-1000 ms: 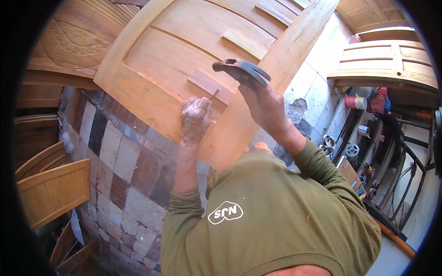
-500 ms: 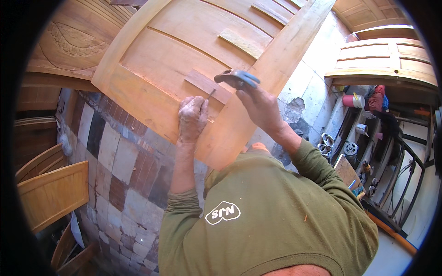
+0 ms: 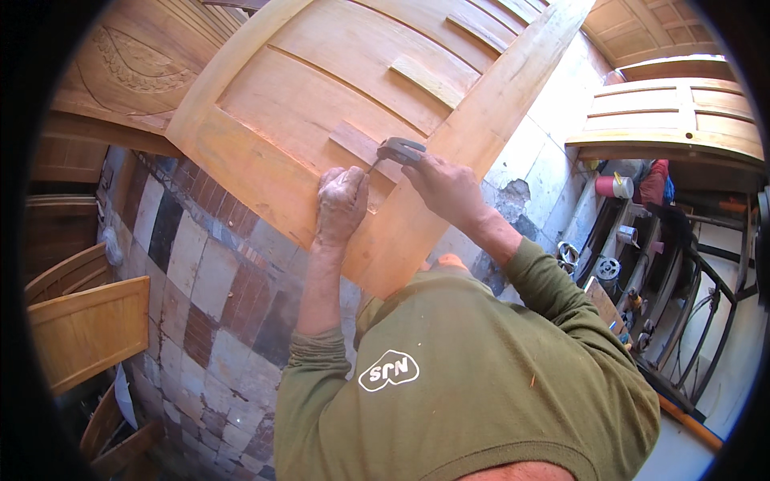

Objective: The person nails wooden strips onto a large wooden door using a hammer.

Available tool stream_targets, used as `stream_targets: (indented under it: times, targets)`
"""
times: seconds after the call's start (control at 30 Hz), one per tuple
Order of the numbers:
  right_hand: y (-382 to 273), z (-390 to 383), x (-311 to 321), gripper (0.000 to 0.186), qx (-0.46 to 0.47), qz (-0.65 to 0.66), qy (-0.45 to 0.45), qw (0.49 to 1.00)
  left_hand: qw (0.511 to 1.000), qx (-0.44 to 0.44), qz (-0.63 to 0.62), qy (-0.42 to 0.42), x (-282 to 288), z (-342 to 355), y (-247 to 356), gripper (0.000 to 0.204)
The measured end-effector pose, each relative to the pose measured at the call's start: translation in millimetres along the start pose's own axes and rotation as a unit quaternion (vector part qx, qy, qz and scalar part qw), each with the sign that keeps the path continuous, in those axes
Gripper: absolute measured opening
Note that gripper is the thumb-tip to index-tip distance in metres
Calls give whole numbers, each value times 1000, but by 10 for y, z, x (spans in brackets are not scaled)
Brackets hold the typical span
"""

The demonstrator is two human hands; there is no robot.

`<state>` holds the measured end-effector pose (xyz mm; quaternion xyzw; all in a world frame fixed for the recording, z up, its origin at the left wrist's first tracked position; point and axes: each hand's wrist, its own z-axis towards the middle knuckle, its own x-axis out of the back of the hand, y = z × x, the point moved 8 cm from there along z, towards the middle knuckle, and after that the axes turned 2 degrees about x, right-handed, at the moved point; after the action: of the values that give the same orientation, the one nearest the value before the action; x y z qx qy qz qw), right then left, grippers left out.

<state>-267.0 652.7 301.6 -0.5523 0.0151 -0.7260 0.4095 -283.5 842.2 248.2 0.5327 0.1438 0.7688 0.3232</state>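
My right hand [image 3: 451,191] is closed round a claw hammer [image 3: 403,150], its dark head over the panelled wooden door [image 3: 277,164]. In my left hand [image 3: 341,202] a thin metal rod [image 3: 373,166] is gripped; its upper end shows beside the hammer head, and its lower end is hidden by my fingers. I cannot tell whether hammer and rod touch. My left fist rests at the door's lower rail. Just beyond it, a flat wooden strip [image 3: 353,143] lies on the door's panel, partly behind the hammer.
More wooden strips [image 3: 427,83] lie across the door. A small wooden panel [image 3: 92,333] stands at the left on the patchwork tiled floor [image 3: 192,276]. At the right are another panelled door [image 3: 666,108], a pink and white container [image 3: 614,187] and a dark metal frame [image 3: 706,321].
The hammer head has come down and tilted toward the rod in my left hand. My left hand stays in nearly the same place on the door, and the whole view has shifted slightly.
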Motion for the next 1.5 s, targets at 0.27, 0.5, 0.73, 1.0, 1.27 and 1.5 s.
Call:
stream_targets:
  times: [0.27, 0.5, 0.73, 1.0, 1.27, 1.5]
  targets:
    - [-260, 84, 415, 22, 47, 100, 175, 978, 1000, -7, -6, 6, 13, -8, -9, 14]
    - [81, 3, 363, 28, -33, 50, 99, 993, 1000, 8, -3, 4, -3, -10, 19, 14]
    - [780, -869, 566, 28, -308, 308, 128, 891, 980, 168, -94, 45, 78, -39, -172, 10]
    - [1145, -1949, 777, 28, -437, 472, 144, 752, 960, 234, -97, 118, 137, -102, -280, 16]
    - [1067, -1417, 1571, 39, -259, 410, 217, 847, 965, 227, 8, 134, -143, 131, 98, 14]
    - [1494, -1398, 1414, 41, -294, 319, 147, 889, 986, 113, 85, 94, -917, 1013, 696, 14]
